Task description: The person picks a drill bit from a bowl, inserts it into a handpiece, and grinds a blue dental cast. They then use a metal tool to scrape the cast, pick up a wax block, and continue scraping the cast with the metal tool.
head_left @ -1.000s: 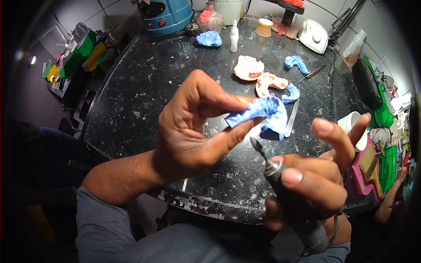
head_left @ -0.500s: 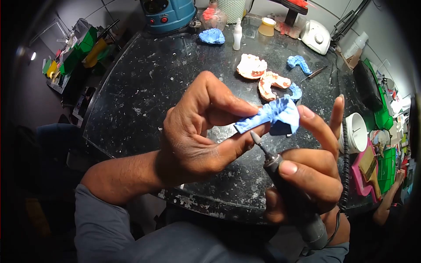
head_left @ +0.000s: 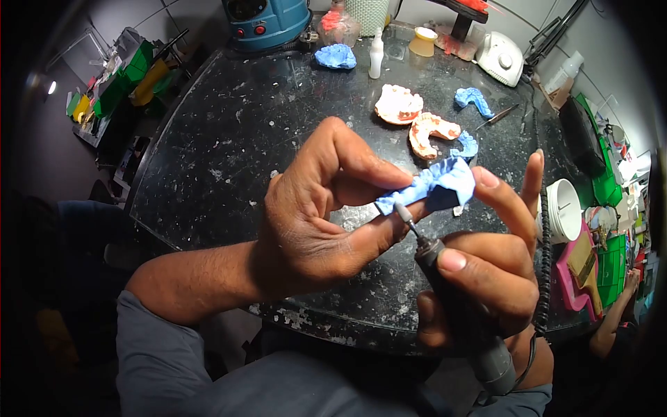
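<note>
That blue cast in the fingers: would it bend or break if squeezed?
The blue cast probably stays stiff: it holds its arch shape pinched only at one end by the left hand. Its thin toothed rim looks chippable. It seems light, held by fingertips.

Left half of the black worktop lies open for passage; dental casts, white cup and bottle obstruct the right and rear.

A dark speckled worktop is filling the middle of the view. Behind it, a pale wall is rising. Left of the worktop, a small lamp is shining above green trays.
</note>
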The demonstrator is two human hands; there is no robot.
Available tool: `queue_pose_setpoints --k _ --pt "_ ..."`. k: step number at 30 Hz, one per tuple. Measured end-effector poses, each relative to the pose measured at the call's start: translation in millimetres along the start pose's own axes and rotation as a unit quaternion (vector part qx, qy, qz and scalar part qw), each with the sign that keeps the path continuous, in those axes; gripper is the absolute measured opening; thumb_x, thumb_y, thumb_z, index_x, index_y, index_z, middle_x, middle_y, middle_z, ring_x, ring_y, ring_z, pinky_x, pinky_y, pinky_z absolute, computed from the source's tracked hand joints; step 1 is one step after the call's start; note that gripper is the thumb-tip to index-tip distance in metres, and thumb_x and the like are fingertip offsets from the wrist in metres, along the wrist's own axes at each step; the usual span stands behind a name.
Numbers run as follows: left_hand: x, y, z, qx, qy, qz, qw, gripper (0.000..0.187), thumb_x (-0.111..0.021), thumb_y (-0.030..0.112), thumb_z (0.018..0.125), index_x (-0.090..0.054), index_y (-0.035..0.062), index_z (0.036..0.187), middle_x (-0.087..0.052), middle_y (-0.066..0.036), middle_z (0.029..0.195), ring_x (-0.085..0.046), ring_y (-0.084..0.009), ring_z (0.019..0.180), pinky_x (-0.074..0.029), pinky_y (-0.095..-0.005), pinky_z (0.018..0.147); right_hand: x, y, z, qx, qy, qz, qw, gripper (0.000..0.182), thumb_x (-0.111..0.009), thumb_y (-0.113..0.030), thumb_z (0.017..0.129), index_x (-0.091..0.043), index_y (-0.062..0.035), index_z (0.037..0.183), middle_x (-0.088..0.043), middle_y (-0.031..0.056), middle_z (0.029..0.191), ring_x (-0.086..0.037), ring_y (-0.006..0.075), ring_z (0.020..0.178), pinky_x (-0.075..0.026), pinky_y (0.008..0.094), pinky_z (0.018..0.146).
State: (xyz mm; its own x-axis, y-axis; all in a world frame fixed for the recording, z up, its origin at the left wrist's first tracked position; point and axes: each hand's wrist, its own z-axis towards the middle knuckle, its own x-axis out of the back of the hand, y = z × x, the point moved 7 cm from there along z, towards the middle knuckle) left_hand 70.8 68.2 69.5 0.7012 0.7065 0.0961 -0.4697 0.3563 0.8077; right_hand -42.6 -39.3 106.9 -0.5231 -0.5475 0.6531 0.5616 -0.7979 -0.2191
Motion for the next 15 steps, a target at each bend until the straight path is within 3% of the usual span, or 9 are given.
queue_pose_setpoints --k 15 --pt "0.0 -1.2 -1.1 -0.007 0.022 -0.029 0.999 0.037 -0.070 -0.010 0.084 -0.041 0.0016 0.104 -0.068 -0.017 0.101 -0.069 -0.0171 0.097 -0.057 -0.0271 0.087 2.1 -2.3 -0.5 -0.015 -0.030 -0.009 0.999 0.035 -0.068 -0.031 0.087 -0.048 -0.0153 0.110 -0.056 0.0037 0.090 -0.053 0.0400 0.124 -0.009 0.0654 0.118"
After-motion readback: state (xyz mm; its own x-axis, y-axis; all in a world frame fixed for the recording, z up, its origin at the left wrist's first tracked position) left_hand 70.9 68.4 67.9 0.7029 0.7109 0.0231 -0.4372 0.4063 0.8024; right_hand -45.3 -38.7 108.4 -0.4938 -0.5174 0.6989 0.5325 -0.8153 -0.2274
